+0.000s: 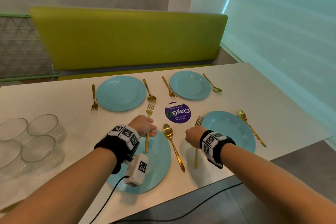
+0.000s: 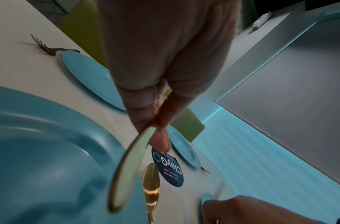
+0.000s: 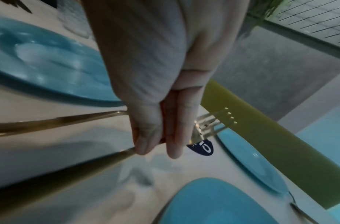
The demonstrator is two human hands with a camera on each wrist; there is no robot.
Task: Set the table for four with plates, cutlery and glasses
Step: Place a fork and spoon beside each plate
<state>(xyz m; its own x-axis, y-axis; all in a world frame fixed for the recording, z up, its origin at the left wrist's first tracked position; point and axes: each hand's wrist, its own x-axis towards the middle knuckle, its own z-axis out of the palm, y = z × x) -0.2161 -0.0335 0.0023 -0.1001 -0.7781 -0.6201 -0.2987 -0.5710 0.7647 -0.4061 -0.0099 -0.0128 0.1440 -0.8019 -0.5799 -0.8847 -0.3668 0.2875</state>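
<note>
Four blue plates sit on the white table [image 1: 54,100]: far left [image 1: 121,93], far right [image 1: 190,85], near right [image 1: 229,131] and near left [image 1: 158,162]. My left hand [image 1: 151,129] pinches a gold fork [image 1: 150,111] by its handle [image 2: 127,166] above the near left plate [image 2: 40,151], tines pointing away. My right hand [image 1: 190,135] grips a second gold fork [image 1: 196,156] just left of the near right plate; its tines [image 3: 211,122] stick out past the fingers. A gold spoon [image 1: 171,143] lies between the two near plates. Each far plate has a fork and a spoon beside it.
Several clear glasses [image 1: 29,140] stand grouped at the table's left. A round purple sticker [image 1: 177,112] marks the middle. Another gold spoon [image 1: 251,127] lies right of the near right plate. A green bench back [image 1: 127,38] runs behind the table, and the near table edge [image 1: 218,178] is close to my arms.
</note>
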